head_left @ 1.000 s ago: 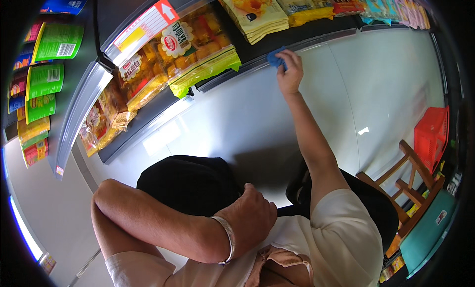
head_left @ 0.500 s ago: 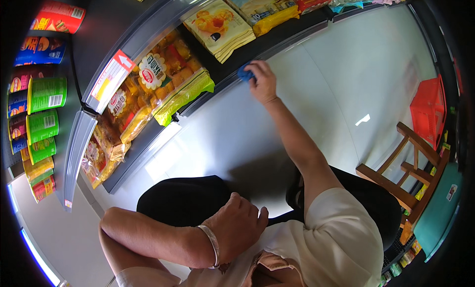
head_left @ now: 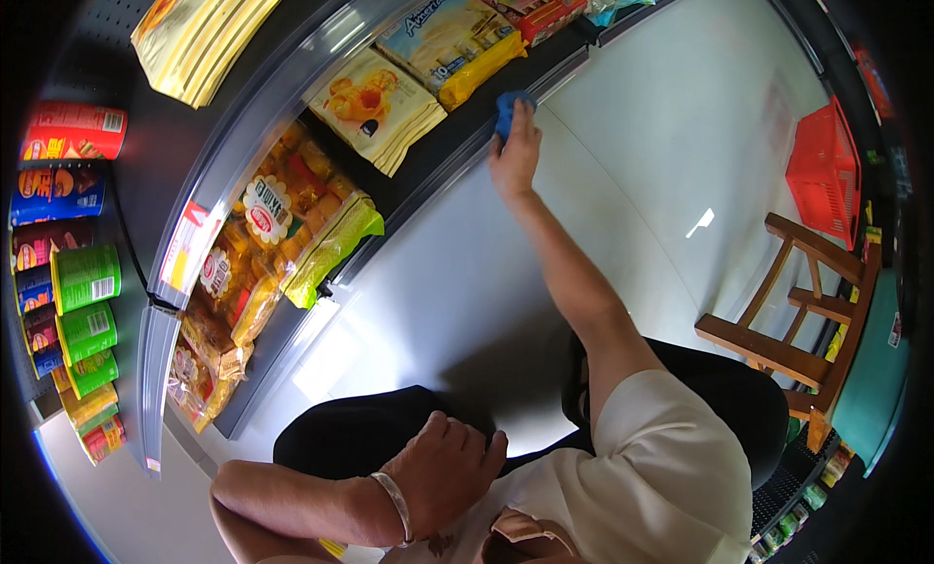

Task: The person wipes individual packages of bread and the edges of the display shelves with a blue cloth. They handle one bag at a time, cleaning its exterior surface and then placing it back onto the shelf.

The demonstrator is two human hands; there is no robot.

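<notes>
My right hand (head_left: pixel 518 158) reaches out with its fingers closed on a blue cloth (head_left: pixel 510 114), which is pressed against the front edge of the low shelf (head_left: pixel 457 165). Just behind that edge lie cream snack packets (head_left: pixel 379 107) and a blue and yellow wafer bag (head_left: pixel 452 44). My left hand (head_left: pixel 446 475), with a silver bracelet at the wrist, hangs loosely bent in front of my body near my knee. Its thumb stands apart from the fingers and nothing shows in it; the fingertips are partly hidden.
Clear bags of bread pieces (head_left: pixel 282 224) fill the shelf at left. Snack canisters (head_left: pixel 83 277) stand beyond a price strip. At right are a wooden stool (head_left: pixel 769 350) lying on its side, a red basket (head_left: pixel 822 170) and a teal surface (head_left: pixel 876 389). Pale tiled floor (head_left: pixel 632 165) lies between.
My right hand and the blue cloth have slid along the shelf edge, up and away past the cream packets. The view has shifted. My left hand stays bent near my body.
</notes>
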